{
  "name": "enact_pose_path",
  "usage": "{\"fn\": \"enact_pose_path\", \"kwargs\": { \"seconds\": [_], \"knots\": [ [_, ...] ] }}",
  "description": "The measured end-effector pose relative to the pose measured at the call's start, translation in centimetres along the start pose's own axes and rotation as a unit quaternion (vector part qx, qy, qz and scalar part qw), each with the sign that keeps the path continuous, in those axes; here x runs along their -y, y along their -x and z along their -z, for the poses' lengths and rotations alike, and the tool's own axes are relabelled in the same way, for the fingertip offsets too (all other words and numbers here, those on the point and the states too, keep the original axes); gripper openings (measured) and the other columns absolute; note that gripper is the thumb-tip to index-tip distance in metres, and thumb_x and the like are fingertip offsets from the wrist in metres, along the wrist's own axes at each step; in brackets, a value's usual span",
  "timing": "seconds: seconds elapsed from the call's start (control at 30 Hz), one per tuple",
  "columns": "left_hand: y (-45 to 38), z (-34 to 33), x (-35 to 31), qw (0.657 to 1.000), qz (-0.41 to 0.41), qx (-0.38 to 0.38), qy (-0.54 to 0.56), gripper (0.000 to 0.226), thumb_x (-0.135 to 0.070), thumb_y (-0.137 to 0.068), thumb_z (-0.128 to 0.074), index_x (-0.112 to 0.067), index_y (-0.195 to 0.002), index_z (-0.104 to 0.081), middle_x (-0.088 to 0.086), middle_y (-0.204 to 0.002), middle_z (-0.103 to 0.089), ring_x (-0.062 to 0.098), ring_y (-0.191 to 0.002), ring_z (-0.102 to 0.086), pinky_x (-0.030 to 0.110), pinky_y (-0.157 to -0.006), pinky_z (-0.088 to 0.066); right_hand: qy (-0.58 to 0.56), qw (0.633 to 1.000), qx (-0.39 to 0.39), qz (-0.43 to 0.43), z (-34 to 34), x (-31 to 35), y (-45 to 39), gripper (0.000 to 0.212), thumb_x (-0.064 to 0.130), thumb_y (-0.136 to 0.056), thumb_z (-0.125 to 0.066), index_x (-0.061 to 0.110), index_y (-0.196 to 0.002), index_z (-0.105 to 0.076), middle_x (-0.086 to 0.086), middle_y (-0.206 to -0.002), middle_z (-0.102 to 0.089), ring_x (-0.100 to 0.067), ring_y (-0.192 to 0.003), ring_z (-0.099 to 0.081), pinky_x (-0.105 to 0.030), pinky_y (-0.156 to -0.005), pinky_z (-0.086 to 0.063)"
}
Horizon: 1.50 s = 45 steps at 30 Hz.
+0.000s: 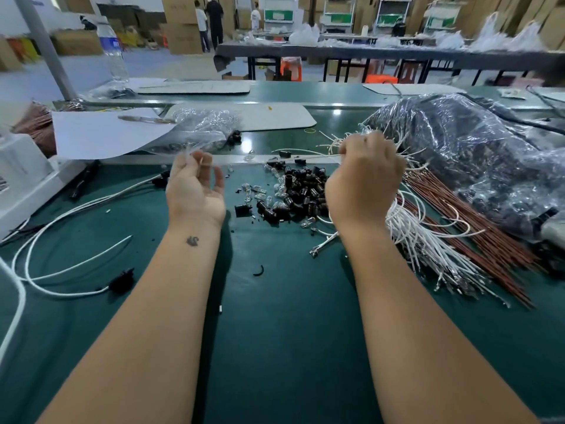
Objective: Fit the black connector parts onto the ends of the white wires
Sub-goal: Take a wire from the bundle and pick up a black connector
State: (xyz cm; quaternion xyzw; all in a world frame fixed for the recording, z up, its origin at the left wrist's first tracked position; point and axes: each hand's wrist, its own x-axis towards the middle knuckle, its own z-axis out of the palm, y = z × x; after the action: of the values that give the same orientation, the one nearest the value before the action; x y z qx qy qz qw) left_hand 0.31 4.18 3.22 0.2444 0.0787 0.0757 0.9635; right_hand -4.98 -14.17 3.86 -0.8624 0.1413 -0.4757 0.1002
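A pile of black connector parts (305, 191) lies on the green mat (275, 332) between my hands, mixed with small clear bulbs (260, 194). My right hand (363, 179) is curled in a fist round a thick bundle of white wires (412, 237). Their ends fan out above my knuckles, and the metal-tipped ends trail down to the right. My left hand (195, 185) hovers left of the pile, palm turned inward, fingers loosely curled and blurred, and I see nothing held in it. Long white wires with black connectors fitted (122, 280) lie at the left.
Brown wires (477, 237) lie beside the white bundle, under a large crinkled plastic bag (474, 154). A smaller bag with black parts (208, 127) and a white sheet (107, 133) sit behind my left hand. A white box (21, 179) stands at the far left, and a water bottle (113, 50) behind it.
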Motion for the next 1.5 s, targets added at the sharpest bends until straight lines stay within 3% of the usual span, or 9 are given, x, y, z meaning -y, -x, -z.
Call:
{"fn": "enact_pose_path", "kwargs": {
  "seconds": [0.1, 0.2, 0.27, 0.4, 0.57, 0.77, 1.03, 1.2, 1.5],
  "knots": [
    [0.1, 0.2, 0.3, 0.999, 0.002, 0.009, -0.034, 0.04, -0.004, -0.096, -0.049, -0.011, -0.135, -0.05, 0.002, -0.081, -0.063, 0.009, -0.067, -0.062, 0.019, -0.062, -0.052, 0.026, 0.997, -0.027, -0.074, 0.2, -1.2, -0.5, 0.024, -0.006, -0.082, -0.052, 0.01, -0.096, -0.064, -0.007, -0.1, -0.058, -0.025, -0.099, -0.047, -0.029, -0.082, -0.021],
    [0.7, -0.4, 0.8, 0.989, 0.017, 0.066, -0.131, 0.031, 0.003, -0.092, -0.051, -0.006, -0.121, -0.058, 0.009, -0.09, -0.064, 0.012, -0.071, -0.065, 0.017, -0.065, -0.054, 0.037, 0.994, -0.026, -0.103, 0.4, -1.5, -0.7, 0.03, -0.004, -0.079, -0.052, 0.013, -0.099, -0.067, -0.006, -0.113, -0.056, -0.026, -0.113, -0.044, -0.038, -0.099, -0.023],
    [1.1, -0.9, 1.3, 0.976, 0.039, 0.098, -0.189, 0.024, 0.006, -0.091, -0.051, -0.002, -0.11, -0.063, 0.009, -0.088, -0.064, 0.012, -0.071, -0.067, 0.017, -0.066, -0.055, 0.006, 0.998, -0.014, -0.065, 0.5, -0.6, -0.5, 0.032, -0.002, -0.078, -0.053, 0.012, -0.103, -0.068, -0.007, -0.119, -0.056, -0.027, -0.12, -0.043, -0.041, -0.105, -0.019],
    [1.8, -1.5, 2.5, 0.954, 0.033, 0.166, -0.248, 0.018, 0.008, -0.093, -0.05, -0.006, -0.089, -0.06, 0.002, -0.067, -0.068, 0.011, -0.064, -0.068, 0.017, -0.063, -0.055, -0.095, 0.981, 0.113, 0.123, -0.5, 3.1, 1.5, 0.023, 0.014, -0.088, -0.054, 0.012, -0.107, -0.066, -0.005, -0.111, -0.063, -0.025, -0.108, -0.053, -0.033, -0.095, -0.024],
    [2.0, -1.3, 2.6, 0.94, 0.008, 0.187, -0.285, 0.021, 0.005, -0.095, -0.047, -0.009, -0.085, -0.059, 0.002, -0.073, -0.073, 0.012, -0.07, -0.071, 0.021, -0.067, -0.056, -0.197, 0.953, 0.215, 0.087, -1.4, 3.7, 2.4, 0.028, 0.024, -0.099, -0.045, 0.017, -0.123, -0.058, -0.003, -0.114, -0.066, -0.024, -0.102, -0.06, -0.035, -0.081, -0.045],
    [2.0, -1.1, 2.7, 0.922, -0.014, 0.202, -0.331, 0.011, -0.009, -0.094, -0.059, -0.013, -0.09, -0.068, 0.001, -0.084, -0.074, 0.013, -0.078, -0.07, 0.022, -0.071, -0.056, -0.125, 0.979, 0.143, 0.081, -1.4, 3.0, 2.1, 0.021, 0.018, -0.099, -0.047, 0.012, -0.103, -0.067, -0.004, -0.095, -0.065, -0.025, -0.085, -0.058, -0.03, -0.063, -0.034],
    [2.2, -1.1, 2.9, 0.867, -0.139, 0.204, -0.433, 0.015, -0.015, -0.089, -0.067, -0.013, -0.075, -0.065, -0.01, -0.055, -0.059, 0.006, -0.055, -0.054, 0.019, -0.06, -0.052, -0.099, 0.979, 0.169, 0.055, -1.3, 3.0, 2.2, 0.007, 0.009, -0.093, -0.052, 0.011, -0.095, -0.059, -0.006, -0.094, -0.061, -0.026, -0.083, -0.056, -0.029, -0.062, -0.03],
    [1.9, -0.8, 2.9, 0.877, -0.166, 0.185, -0.412, 0.014, -0.002, -0.091, -0.062, -0.012, -0.082, -0.064, -0.003, -0.062, -0.066, 0.008, -0.059, -0.062, 0.02, -0.062, -0.053, -0.122, 0.979, 0.157, 0.035, -1.3, 3.0, 2.1, 0.012, 0.012, -0.094, -0.049, 0.01, -0.097, -0.06, -0.006, -0.096, -0.061, -0.025, -0.084, -0.056, -0.028, -0.063, -0.03],
    [2.1, -1.0, 3.1, 0.899, -0.105, 0.21, -0.37, 0.01, 0.004, -0.084, -0.067, -0.006, -0.083, -0.068, 0.001, -0.067, -0.072, 0.012, -0.067, -0.069, 0.018, -0.067, -0.055, -0.2, 0.963, 0.177, 0.041, -1.2, 3.2, 2.3, 0.018, 0.027, -0.098, -0.051, 0.016, -0.099, -0.065, 0.0, -0.094, -0.065, -0.017, -0.08, -0.053, -0.028, -0.061, -0.026]
  ]
}}
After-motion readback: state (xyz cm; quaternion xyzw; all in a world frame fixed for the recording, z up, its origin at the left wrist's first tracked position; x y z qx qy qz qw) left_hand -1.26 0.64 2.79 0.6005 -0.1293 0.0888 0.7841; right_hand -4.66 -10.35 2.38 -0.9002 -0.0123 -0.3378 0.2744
